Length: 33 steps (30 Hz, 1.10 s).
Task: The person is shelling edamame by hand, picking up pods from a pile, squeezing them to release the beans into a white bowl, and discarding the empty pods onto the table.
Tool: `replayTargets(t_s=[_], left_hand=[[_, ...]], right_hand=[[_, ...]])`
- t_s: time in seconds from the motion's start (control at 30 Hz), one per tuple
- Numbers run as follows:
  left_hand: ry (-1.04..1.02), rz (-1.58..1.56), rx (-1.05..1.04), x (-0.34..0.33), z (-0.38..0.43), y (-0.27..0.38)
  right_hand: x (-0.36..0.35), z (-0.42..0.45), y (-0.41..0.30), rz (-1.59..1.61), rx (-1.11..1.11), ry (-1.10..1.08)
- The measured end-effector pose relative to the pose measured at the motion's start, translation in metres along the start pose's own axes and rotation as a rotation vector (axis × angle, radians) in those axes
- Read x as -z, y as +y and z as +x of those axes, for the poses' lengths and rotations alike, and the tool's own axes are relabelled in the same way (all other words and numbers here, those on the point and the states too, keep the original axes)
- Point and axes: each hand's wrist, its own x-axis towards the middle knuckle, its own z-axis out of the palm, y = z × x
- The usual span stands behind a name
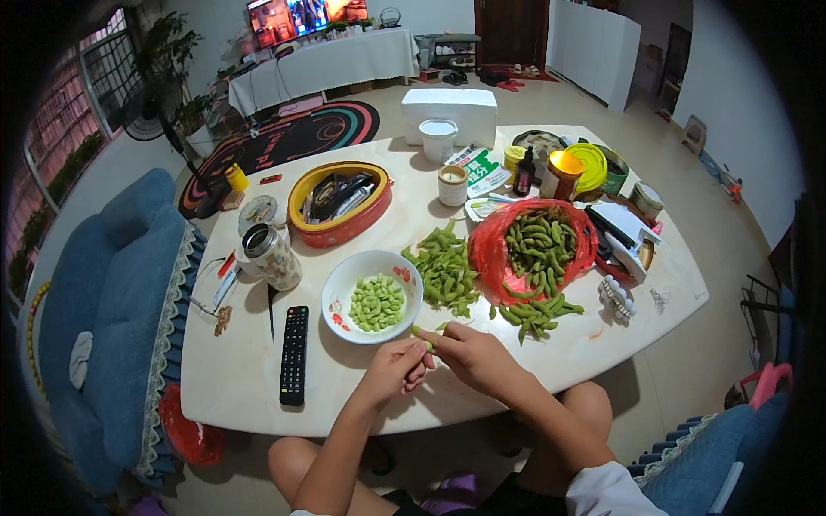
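Observation:
Near the front edge of the table, my left hand and my right hand meet at the fingertips. A green soybean pod is pinched between them, mostly covered by the fingers. Just beyond my left hand stands a white enamel-style bowl with red flowers, holding shelled green soybeans. Behind my hands lies a heap of emptied pods. To its right, a red plastic bag gapes around whole soybean pods. More loose pods have spilled in front of the bag.
A black remote control and an uncapped thermos stand left of the bowl. Behind are a red oval box, a white jar and a foam box. A pearl hair claw lies right, before papers.

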Motion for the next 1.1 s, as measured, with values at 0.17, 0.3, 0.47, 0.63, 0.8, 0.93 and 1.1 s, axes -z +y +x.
replayTargets(t_s=[0.17, 0.3, 0.47, 0.63, 0.8, 0.93, 1.1], left_hand=[[-0.022, -0.091, -0.027, -0.006, -0.001, -0.003], [0.042, 0.064, -0.121, -0.018, -0.004, 0.003], [0.237, 0.334, -0.368, -0.024, 0.002, -0.006], [0.322, 0.524, -0.479, -0.031, 0.002, -0.006], [0.265, 0.383, -0.419, -0.035, 0.0, -0.007], [0.269, 0.269, -0.425, -0.035, 0.003, -0.015], [0.219, 0.058, -0.449, -0.035, 0.002, -0.02]], right_hand=[[-0.002, 0.0, 0.005, 0.305, 0.051, 0.038], [-0.008, -0.002, 0.006, 0.541, -0.098, 0.039], [-0.014, -0.001, 0.004, 0.938, -0.333, 0.044], [-0.015, 0.0, 0.007, 1.022, -0.335, 0.103], [-0.012, -0.001, 0.01, 1.149, -0.339, 0.096], [-0.01, -0.002, 0.008, 1.192, -0.344, 0.126], [-0.005, -0.001, 0.006, 1.16, -0.377, 0.109]])
